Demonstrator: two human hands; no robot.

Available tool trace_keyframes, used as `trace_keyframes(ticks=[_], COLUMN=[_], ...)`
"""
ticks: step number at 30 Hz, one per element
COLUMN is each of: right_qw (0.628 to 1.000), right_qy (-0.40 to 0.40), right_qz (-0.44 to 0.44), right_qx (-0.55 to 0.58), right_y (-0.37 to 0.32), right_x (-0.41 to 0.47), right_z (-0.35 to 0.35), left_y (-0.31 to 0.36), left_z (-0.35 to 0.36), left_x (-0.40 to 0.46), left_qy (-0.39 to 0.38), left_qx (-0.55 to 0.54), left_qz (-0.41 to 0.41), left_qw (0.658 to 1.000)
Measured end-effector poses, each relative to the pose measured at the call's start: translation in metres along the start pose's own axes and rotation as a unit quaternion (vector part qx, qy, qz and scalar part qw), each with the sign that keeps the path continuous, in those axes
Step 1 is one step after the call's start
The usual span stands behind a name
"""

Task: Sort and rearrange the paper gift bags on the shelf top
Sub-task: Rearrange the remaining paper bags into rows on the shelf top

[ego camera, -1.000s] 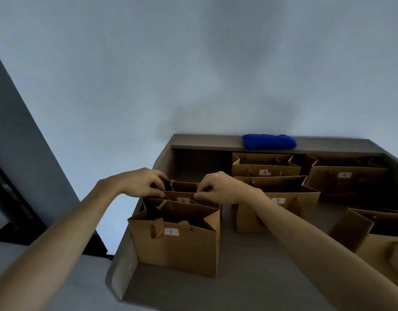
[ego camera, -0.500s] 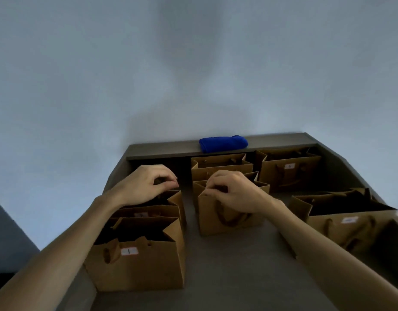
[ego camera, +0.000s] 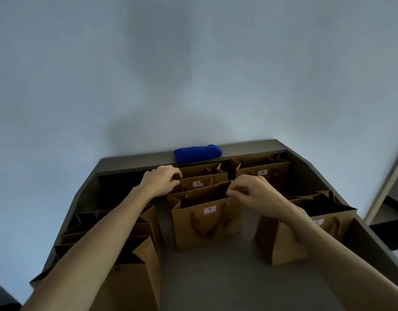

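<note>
As labelled, bag 7 (ego camera: 207,223) seemingly broadside

bag marked 7 (ego camera: 207,223): matt brown kraft paper, smooth, creased at the side folds
bag handles (ego camera: 205,227): brown, dull; ribbon or cord, cannot tell which
number label (ego camera: 209,210): white paper sticker
folded cloth (ego camera: 197,153): blue, soft, fuzzy nap
shelf top (ego camera: 216,277): grey, matt, smooth
wall (ego camera: 193,75): pale, matt, plain

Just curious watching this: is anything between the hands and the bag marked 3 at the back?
Yes. The bag marked 7 stands right in front of bag 3. The left hand already reaches bag 3's left corner; the right hand is at bag 7's rim.
</note>
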State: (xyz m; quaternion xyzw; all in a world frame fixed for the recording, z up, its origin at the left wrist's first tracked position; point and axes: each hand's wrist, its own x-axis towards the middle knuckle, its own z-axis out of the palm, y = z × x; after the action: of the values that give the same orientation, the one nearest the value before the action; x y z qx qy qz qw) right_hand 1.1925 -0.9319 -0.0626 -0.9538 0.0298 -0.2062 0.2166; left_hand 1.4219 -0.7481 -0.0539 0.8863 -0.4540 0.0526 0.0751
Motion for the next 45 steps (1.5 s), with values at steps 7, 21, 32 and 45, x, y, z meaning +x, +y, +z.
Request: trace_keyframes(ticks=[7,21,32,45], right_qw=[1.0,0.995,0.994,0.983], right_qy=[0.01,-0.041,-0.095,-0.176], right_qz=[0.021,0.071,-0.003,-0.057], right_qx=[0.003,0.065,0.058,0.001], right_y=[0.011,0.006,-0.053,-0.084], right_x=[0.021,0.086,0.141,0.15], right_z=[-0.003,0.032,0.093,0.128], left_y=[-0.012,-0.063,-0.141,-0.171], left_z=[0.001,-0.026,-0.052,-0.036], left_x=[0.011,-0.029,-0.083,-0.116], left_qy=[-0.031,-0.056,-0.009,-0.044], left_qx=[-0.058,-0.107,-0.109,-0.058], left_qz=[-0.011,0.007,-0.091,-0.106], left_qw=[0.998,0.993,0.99,0.992])
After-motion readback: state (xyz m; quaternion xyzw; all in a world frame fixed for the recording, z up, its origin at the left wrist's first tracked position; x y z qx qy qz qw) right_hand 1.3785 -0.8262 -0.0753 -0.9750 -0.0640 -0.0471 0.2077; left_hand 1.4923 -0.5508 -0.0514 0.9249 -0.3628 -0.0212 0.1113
